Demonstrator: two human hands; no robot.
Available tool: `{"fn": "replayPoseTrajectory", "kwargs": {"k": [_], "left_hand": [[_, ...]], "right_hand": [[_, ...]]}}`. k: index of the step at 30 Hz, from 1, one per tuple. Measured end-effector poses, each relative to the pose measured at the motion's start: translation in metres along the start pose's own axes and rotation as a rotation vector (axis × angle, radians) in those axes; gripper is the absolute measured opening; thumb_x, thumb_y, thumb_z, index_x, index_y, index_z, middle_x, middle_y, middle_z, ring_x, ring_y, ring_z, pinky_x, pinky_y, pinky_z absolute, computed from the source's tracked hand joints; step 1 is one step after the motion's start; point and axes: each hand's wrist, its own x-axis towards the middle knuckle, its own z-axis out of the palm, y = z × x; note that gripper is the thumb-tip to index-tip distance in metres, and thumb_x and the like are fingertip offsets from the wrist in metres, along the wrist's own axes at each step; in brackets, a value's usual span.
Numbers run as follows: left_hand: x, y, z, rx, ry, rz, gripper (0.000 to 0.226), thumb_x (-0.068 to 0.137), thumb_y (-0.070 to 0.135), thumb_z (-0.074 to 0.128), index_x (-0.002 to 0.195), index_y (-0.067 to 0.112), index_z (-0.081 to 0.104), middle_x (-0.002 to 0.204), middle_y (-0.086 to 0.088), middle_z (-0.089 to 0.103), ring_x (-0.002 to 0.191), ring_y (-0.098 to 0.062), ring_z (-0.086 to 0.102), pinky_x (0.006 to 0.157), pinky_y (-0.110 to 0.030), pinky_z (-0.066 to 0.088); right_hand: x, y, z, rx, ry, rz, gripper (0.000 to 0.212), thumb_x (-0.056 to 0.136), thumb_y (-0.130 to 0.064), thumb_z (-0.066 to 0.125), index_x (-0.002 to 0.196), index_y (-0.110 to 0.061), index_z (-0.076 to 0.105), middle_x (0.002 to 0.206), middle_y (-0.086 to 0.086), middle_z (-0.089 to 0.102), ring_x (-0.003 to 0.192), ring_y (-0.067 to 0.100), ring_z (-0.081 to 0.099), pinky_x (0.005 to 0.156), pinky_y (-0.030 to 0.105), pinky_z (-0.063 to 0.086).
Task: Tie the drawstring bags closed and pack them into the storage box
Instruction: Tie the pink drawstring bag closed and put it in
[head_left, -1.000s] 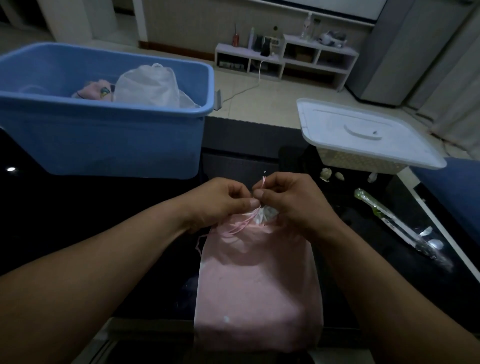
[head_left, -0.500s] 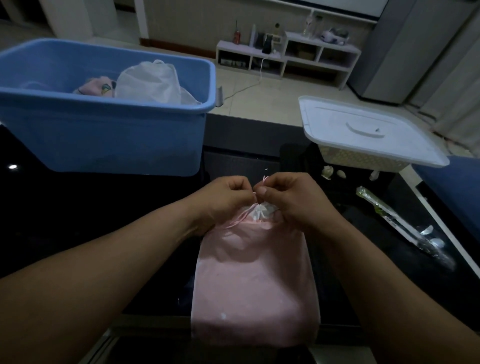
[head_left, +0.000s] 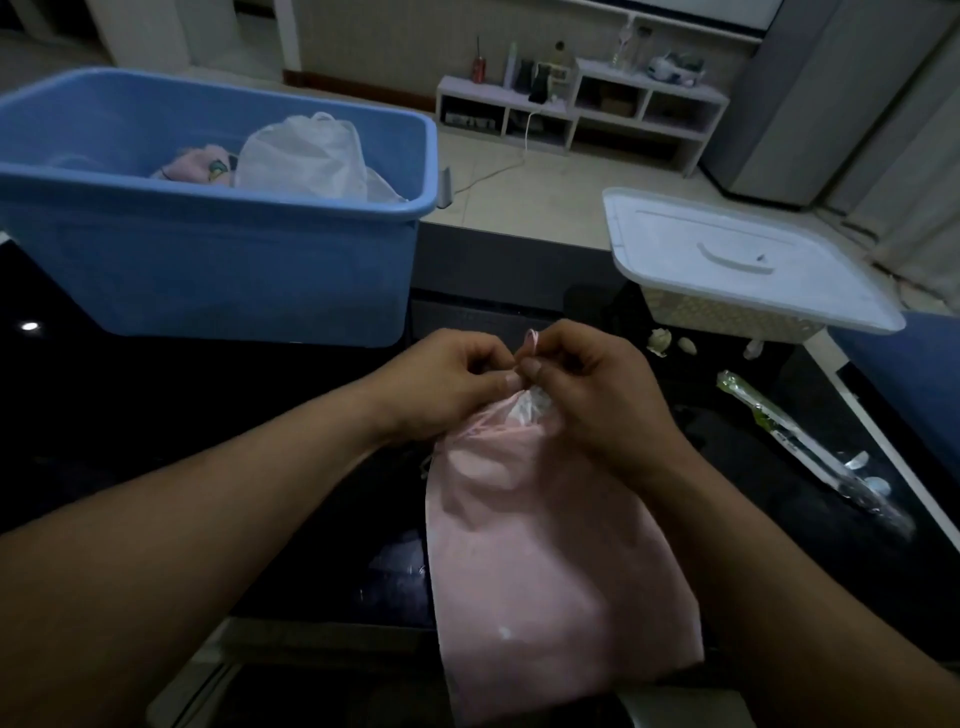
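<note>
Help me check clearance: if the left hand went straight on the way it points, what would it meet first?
Likely the right hand: the left hand points toward it, and their fingertips nearly touch at the pink drawstring both pinch.

Two hands (head_left: 447, 382) (head_left: 592, 387), three drawstring bags (head_left: 545, 545) (head_left: 306, 156) (head_left: 200, 166), one blue storage box (head_left: 208, 270), one white-lidded basket (head_left: 727, 314), one wrapped packet (head_left: 810, 452)

A glossy black bench (head_left: 156, 415) carried a large blue plastic storage box (head_left: 208, 270) at ten o'clock, a white-lidded woven basket (head_left: 727, 270) at two, a long clear plastic wrapper (head_left: 800, 441) at three, and a pink fabric drawstring bag (head_left: 545, 545) at six.
</note>
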Motion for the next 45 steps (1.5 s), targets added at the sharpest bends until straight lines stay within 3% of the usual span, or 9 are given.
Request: {"fn": "replayPoseTrajectory", "kwargs": {"k": [4,10,14,24,31,34,39,43,45], "left_hand": [[0.000,0.000,-0.006,-0.065,-0.033,-0.025,0.022,0.097,0.028,0.072,0.089,0.007,0.069,0.076,0.002,0.066,0.070,-0.008,0.057,0.063,-0.023,0.047],[0.001,-0.006,-0.011,-0.009,-0.033,-0.062,0.023,0.103,0.032,0.063,0.088,0.015,0.064,0.074,0.006,0.061,0.067,-0.006,0.051,0.060,-0.024,0.043],[0.002,-0.009,-0.013,0.357,0.015,-0.058,0.018,0.101,0.030,0.062,0.090,0.017,0.059,0.079,0.009,0.063,0.067,-0.006,0.051,0.059,-0.025,0.042],[0.003,-0.024,-0.012,0.479,0.081,-0.097,0.027,0.102,0.033,0.061,0.083,0.015,0.054,0.077,0.000,0.062,0.066,-0.012,0.050,0.059,-0.031,0.039],[-0.008,-0.037,-0.014,0.766,0.036,0.053,0.029,0.102,0.042,0.054,0.086,0.026,0.035,0.077,0.004,0.062,0.070,-0.029,0.060,0.061,-0.041,0.049],[-0.009,-0.039,-0.014,0.881,0.072,0.063,0.027,0.104,0.043,0.048,0.089,0.028,0.031,0.080,-0.001,0.065,0.071,-0.035,0.060,0.057,-0.039,0.045],[-0.001,-0.040,-0.017,0.461,0.131,-0.150,0.032,0.100,0.047,0.061,0.085,0.019,0.058,0.080,0.001,0.069,0.075,-0.020,0.064,0.071,-0.039,0.052],[-0.006,-0.024,-0.016,-0.299,0.000,-0.514,0.070,0.097,0.072,0.045,0.114,0.010,0.073,0.109,-0.015,0.077,0.095,-0.029,0.072,0.087,-0.042,0.055],[-0.013,-0.022,-0.009,-0.403,-0.095,-0.474,0.067,0.097,0.067,0.049,0.121,0.009,0.073,0.116,-0.016,0.076,0.105,-0.033,0.074,0.094,-0.043,0.056]], "right_hand": [[0.004,0.002,-0.004,0.143,-0.039,0.078,0.009,0.094,-0.006,0.073,0.090,-0.014,0.076,0.079,-0.003,0.074,0.068,0.003,0.065,0.065,0.014,0.049],[0.003,0.011,-0.006,0.253,-0.018,0.193,0.009,0.098,-0.012,0.071,0.092,-0.019,0.075,0.082,-0.003,0.078,0.070,0.003,0.068,0.067,0.019,0.050],[0.002,0.014,-0.005,0.241,-0.009,0.212,0.012,0.099,-0.013,0.069,0.090,-0.020,0.074,0.089,0.001,0.079,0.081,0.015,0.073,0.074,0.030,0.055],[-0.007,0.012,-0.004,0.125,-0.080,0.158,0.010,0.097,-0.013,0.071,0.088,-0.015,0.071,0.088,-0.008,0.074,0.080,0.000,0.065,0.072,0.014,0.049],[-0.023,0.017,-0.009,0.081,-0.160,0.168,0.013,0.097,-0.010,0.071,0.086,-0.018,0.069,0.097,-0.001,0.076,0.095,0.019,0.071,0.086,0.039,0.056],[-0.024,0.022,-0.006,0.105,-0.144,0.208,0.010,0.097,-0.010,0.070,0.087,-0.013,0.069,0.095,0.001,0.076,0.090,0.021,0.071,0.083,0.041,0.056],[-0.016,0.024,-0.001,0.115,-0.034,0.237,0.014,0.099,-0.015,0.068,0.085,-0.017,0.069,0.076,-0.004,0.069,0.067,0.003,0.058,0.064,0.024,0.045],[-0.005,0.028,-0.007,0.098,0.079,0.254,0.014,0.100,-0.018,0.067,0.086,-0.018,0.068,0.072,-0.006,0.067,0.062,0.001,0.056,0.061,0.021,0.045],[0.001,0.029,-0.007,0.103,0.122,0.288,0.013,0.099,-0.020,0.068,0.087,-0.018,0.068,0.074,-0.003,0.068,0.061,0.004,0.056,0.062,0.026,0.044]]}}
